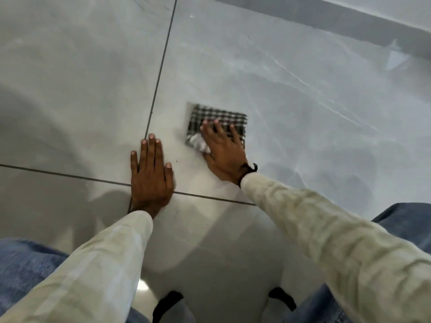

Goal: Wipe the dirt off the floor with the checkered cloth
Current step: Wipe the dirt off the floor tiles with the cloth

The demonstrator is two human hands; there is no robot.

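Note:
A folded black-and-white checkered cloth (pixel 218 118) lies flat on the pale tiled floor (pixel 291 101). My right hand (pixel 222 150) presses down on its near half with fingers spread, a dark band at the wrist. A crumpled white edge of the cloth shows under my thumb. My left hand (pixel 150 174) rests flat on the floor to the left of the cloth, fingers apart, holding nothing, across a grout line. A few tiny dark specks dot the tile near both hands.
Dark grout lines (pixel 161 66) cross the floor. A grey skirting band (pixel 349 22) runs along the wall at the top right. My knees in blue jeans (pixel 25 264) frame the bottom corners. Two black items (pixel 166 304) sit at the bottom edge.

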